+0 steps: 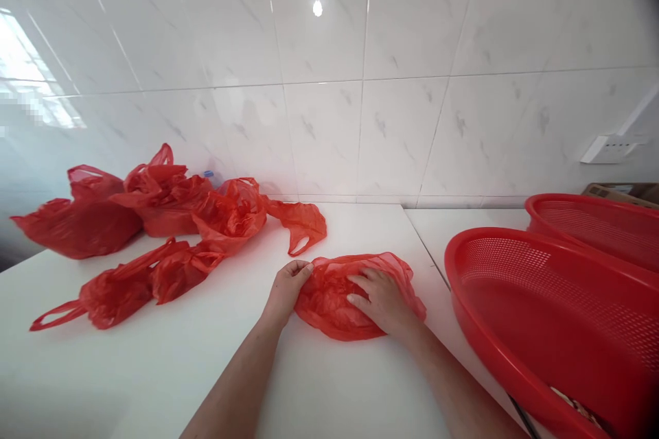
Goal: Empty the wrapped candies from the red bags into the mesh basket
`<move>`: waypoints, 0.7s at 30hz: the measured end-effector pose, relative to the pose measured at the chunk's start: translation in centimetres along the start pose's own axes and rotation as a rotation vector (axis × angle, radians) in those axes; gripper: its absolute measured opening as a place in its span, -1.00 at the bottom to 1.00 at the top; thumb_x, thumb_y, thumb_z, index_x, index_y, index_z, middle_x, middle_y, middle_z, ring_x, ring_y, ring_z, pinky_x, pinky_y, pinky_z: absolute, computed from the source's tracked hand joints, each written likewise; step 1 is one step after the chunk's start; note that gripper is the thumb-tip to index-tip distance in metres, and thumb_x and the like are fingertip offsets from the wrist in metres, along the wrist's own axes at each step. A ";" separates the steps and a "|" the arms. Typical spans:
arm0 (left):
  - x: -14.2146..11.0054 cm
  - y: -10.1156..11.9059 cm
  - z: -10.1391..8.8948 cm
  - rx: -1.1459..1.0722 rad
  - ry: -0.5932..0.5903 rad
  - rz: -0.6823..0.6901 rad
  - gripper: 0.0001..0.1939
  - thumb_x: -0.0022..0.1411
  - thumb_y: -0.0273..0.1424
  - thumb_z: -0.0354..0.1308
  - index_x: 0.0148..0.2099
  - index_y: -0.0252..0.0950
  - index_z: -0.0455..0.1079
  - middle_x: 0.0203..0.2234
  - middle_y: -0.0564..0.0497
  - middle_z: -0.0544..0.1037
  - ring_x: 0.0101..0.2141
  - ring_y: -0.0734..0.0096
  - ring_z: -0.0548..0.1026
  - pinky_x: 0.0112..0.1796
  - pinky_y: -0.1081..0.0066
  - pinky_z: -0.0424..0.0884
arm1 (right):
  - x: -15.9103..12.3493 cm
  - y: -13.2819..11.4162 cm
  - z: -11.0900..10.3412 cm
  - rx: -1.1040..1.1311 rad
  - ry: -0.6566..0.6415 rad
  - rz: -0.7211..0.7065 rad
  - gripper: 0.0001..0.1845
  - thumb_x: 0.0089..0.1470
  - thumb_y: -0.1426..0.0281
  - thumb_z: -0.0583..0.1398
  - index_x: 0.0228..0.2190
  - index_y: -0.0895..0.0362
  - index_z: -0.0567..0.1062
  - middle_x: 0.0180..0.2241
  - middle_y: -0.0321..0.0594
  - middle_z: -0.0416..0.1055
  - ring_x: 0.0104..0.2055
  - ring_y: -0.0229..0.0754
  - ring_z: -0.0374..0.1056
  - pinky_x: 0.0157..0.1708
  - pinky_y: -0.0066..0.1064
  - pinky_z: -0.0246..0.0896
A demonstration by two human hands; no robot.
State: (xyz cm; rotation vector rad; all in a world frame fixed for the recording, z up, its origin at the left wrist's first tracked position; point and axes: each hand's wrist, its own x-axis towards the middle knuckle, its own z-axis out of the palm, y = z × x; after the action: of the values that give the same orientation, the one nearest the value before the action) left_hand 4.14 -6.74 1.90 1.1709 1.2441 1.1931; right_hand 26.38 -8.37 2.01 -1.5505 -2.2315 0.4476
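A crumpled red plastic bag (334, 312) lies on the white table in front of me. My left hand (285, 291) pinches its left edge between thumb and fingers. Spread over the bag's right half, my right hand (381, 298) presses on the thin plastic with its fingers apart. I cannot make out whether anything is inside the bag.
Several filled red plastic bags (103, 219) stand at the left by the tiled wall (324, 137). A knotted red bag (118, 295) lies before them. At the right is a large red plastic basket (494, 329), with a second red basket (571, 212) behind it.
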 end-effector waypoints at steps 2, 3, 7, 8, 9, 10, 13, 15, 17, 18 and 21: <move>0.1 -0.4 0.2 -0.099 0.048 -0.008 -0.67 0.02 -0.09 0.20 -0.40 -0.28 0.32 -0.57 0.10 0.42 -0.56 0.51 0.35 -0.49 0.49 0.27 | -0.1 0.0 0.0 -0.012 -0.012 -0.003 -0.50 0.08 0.14 0.10 0.06 -0.02 0.37 0.16 -0.17 0.18 0.20 0.00 0.05 0.16 -0.14 -0.09; 0.2 -0.6 0.2 -0.138 0.076 -0.002 -0.66 0.01 -0.10 0.21 -0.42 -0.28 0.30 -0.60 0.13 0.39 -0.58 0.54 0.32 -0.52 0.51 0.24 | -0.1 0.0 0.0 -0.024 -0.017 -0.006 -0.49 0.06 0.15 0.12 0.06 -0.02 0.37 0.16 -0.16 0.17 0.20 0.00 0.05 0.15 -0.14 -0.08; 0.5 -1.3 0.1 -0.147 0.175 0.066 -0.67 0.00 -0.13 0.22 -0.44 -0.28 0.27 -0.63 0.16 0.35 -0.61 0.58 0.27 -0.54 0.53 0.20 | -0.1 0.0 0.2 -0.075 -0.031 -0.037 -0.48 0.05 0.21 0.14 0.07 -0.03 0.35 0.16 -0.16 0.17 0.19 0.01 0.06 0.13 -0.12 -0.03; 0.6 -1.4 0.1 -0.121 0.189 0.082 -0.68 0.00 -0.13 0.21 -0.44 -0.27 0.27 -0.63 0.16 0.35 -0.61 0.58 0.27 -0.54 0.53 0.20 | -0.2 -0.1 0.2 -0.085 -0.025 -0.047 -0.48 0.04 0.22 0.15 0.07 -0.03 0.35 0.15 -0.16 0.19 0.18 0.01 0.08 0.12 -0.12 -0.01; 0.6 -1.5 0.0 -0.094 0.198 0.095 -0.68 0.00 -0.13 0.21 -0.44 -0.27 0.28 -0.62 0.16 0.36 -0.61 0.57 0.28 -0.54 0.53 0.20 | -0.2 -0.1 0.3 -0.095 -0.009 -0.058 -0.48 0.04 0.23 0.16 0.06 -0.02 0.36 0.13 -0.15 0.22 0.17 0.01 0.10 0.11 -0.11 0.02; 0.7 -1.6 0.0 -0.070 0.204 0.103 -0.69 0.00 -0.13 0.20 -0.44 -0.27 0.28 -0.62 0.16 0.37 -0.61 0.57 0.29 -0.54 0.53 0.20 | -0.3 -0.3 0.3 -0.107 0.019 -0.072 -0.50 0.03 0.25 0.16 0.05 -0.01 0.37 0.11 -0.15 0.25 0.15 0.01 0.13 0.10 -0.11 0.04; 0.9 -1.8 0.0 -0.030 0.201 0.098 -0.69 0.01 -0.12 0.19 -0.42 -0.26 0.29 -0.62 0.14 0.40 -0.60 0.54 0.32 -0.55 0.52 0.20 | -0.4 -1.0 0.2 -0.146 0.162 -0.127 -0.57 0.05 0.32 0.17 -0.01 0.04 0.43 0.03 -0.14 0.34 0.10 0.00 0.19 0.10 -0.08 0.07; 1.0 -1.8 0.0 -0.029 0.198 0.085 -0.69 0.01 -0.11 0.18 -0.42 -0.25 0.28 -0.63 0.15 0.39 -0.62 0.54 0.32 -0.56 0.52 0.20 | -0.6 -1.8 0.0 -0.155 0.262 -0.176 -0.63 0.07 0.37 0.14 -0.05 0.07 0.45 0.00 -0.15 0.37 0.08 -0.01 0.21 0.10 -0.08 0.09; 1.0 -1.8 -0.1 -0.035 0.198 0.075 -0.69 0.02 -0.10 0.18 -0.42 -0.25 0.27 -0.64 0.15 0.38 -0.62 0.53 0.31 -0.56 0.52 0.20 | -1.1 -2.9 -0.5 -0.134 0.342 -0.231 -0.67 0.10 0.41 0.12 -0.08 0.08 0.47 -0.03 -0.15 0.39 0.05 -0.04 0.24 0.07 -0.09 0.14; 0.9 -1.7 -0.1 -0.036 0.200 0.073 -0.69 0.02 -0.10 0.17 -0.43 -0.25 0.27 -0.64 0.15 0.38 -0.62 0.53 0.32 -0.56 0.52 0.20 | -1.6 -3.6 -0.9 -0.115 0.377 -0.261 -0.68 0.11 0.42 0.10 -0.09 0.07 0.47 -0.04 -0.16 0.39 0.04 -0.05 0.25 0.06 -0.10 0.16; 0.9 -1.7 -0.3 -0.037 0.204 0.075 -0.68 0.02 -0.10 0.16 -0.43 -0.25 0.27 -0.64 0.15 0.37 -0.62 0.53 0.31 -0.57 0.52 0.20 | -4.4 -5.8 -2.9 -0.043 0.527 -0.315 -0.70 0.13 0.42 0.10 -0.08 0.03 0.45 -0.04 -0.19 0.38 0.07 -0.06 0.23 0.06 -0.09 0.16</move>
State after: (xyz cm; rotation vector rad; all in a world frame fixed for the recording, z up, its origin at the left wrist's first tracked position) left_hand 3.79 -5.97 0.18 1.0972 1.3326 1.4137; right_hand 24.45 -14.31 6.67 -1.1335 -2.0133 -0.0952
